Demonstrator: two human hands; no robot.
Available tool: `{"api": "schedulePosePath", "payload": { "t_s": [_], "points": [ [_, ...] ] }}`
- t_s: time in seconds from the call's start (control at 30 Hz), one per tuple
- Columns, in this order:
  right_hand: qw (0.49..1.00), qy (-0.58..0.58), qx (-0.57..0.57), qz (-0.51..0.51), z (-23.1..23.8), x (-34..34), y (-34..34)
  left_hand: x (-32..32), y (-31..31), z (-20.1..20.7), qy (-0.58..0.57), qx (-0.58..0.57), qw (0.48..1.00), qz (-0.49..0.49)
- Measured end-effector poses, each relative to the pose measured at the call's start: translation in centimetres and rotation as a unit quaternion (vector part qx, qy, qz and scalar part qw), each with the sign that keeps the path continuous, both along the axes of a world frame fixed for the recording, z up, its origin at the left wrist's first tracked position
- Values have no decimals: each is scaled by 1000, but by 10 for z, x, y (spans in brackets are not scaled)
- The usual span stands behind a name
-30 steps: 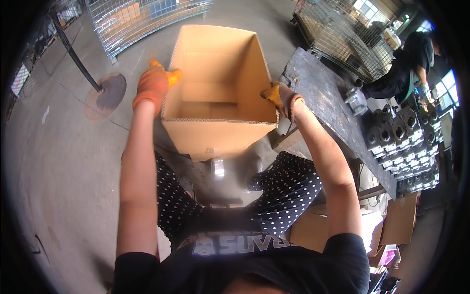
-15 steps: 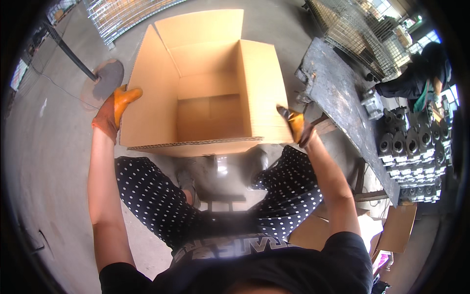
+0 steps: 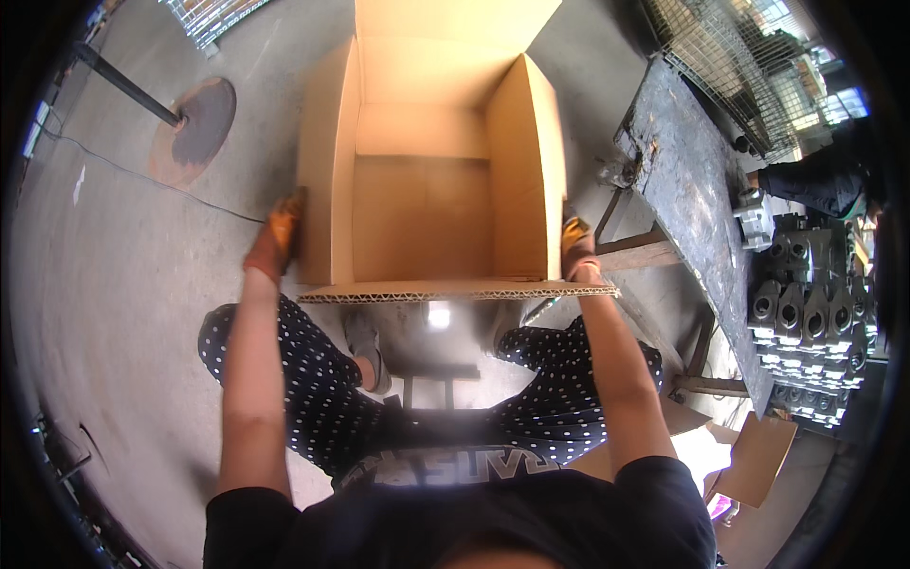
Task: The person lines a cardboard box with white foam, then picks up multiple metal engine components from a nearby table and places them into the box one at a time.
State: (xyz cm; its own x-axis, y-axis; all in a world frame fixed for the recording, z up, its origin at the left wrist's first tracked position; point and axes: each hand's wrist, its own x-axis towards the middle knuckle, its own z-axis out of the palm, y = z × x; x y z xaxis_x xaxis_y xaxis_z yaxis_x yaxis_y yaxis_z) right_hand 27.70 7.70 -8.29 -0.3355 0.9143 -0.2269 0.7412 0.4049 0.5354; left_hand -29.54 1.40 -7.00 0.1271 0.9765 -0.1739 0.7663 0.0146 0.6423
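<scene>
Both gloved hands, the left hand (image 3: 274, 237) and the right hand (image 3: 577, 248), are up against a big brown box (image 3: 424, 218) that is between them.

Well to the left of the left hand, a pole stands up from a round dark base (image 3: 209, 123). The left hand touches the outside of the left flap (image 3: 325, 175). A second ago both hands were at the top edge and the flaps stood up. Now the flaps lean out, and the hands are down along the sides. That makes the mouth wide, so I can see right to the bottom. The near flap (image 3: 455, 288) sticks out toward the spotted trousers (image 3: 318, 379), just below the hands. The right hand is by the outside of the right flap (image 3: 543, 152). Past it come a dark, scuffed table (image 3: 697, 190) and a pile of metal parts (image 3: 806, 313).

Some bits are hard to see. The left fingers are blurry. The far flap (image 3: 455, 24), up beyond both hands, is cut off at the top. Cardboard hides some right fingers, so I can't tell if either hand squeezes or just pushes. Far right, another worker (image 3: 810, 185) is mostly lost in the dark rim.
</scene>
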Motion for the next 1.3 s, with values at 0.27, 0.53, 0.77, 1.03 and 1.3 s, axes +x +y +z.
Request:
{"api": "schedulePosePath", "payload": {
  "t_s": [0.27,0.53,0.77,1.03,1.3],
  "points": [
    [979,5,128,162,-5,95,26,43,4,67,-241,39,955,166],
    [871,490,13,21,280,-40,-46,39,-13,95,-186,120,975,30],
    [936,287,-16,206,326,-147,-87,120,-14,159,189,176,966,4],
    [940,253,-50,223,265,-133,-110,128,12,129,133,94,979,124],
    [904,352,82,228,193,-146,-200,128,24,110,71,114,982,132]
  ]
}}
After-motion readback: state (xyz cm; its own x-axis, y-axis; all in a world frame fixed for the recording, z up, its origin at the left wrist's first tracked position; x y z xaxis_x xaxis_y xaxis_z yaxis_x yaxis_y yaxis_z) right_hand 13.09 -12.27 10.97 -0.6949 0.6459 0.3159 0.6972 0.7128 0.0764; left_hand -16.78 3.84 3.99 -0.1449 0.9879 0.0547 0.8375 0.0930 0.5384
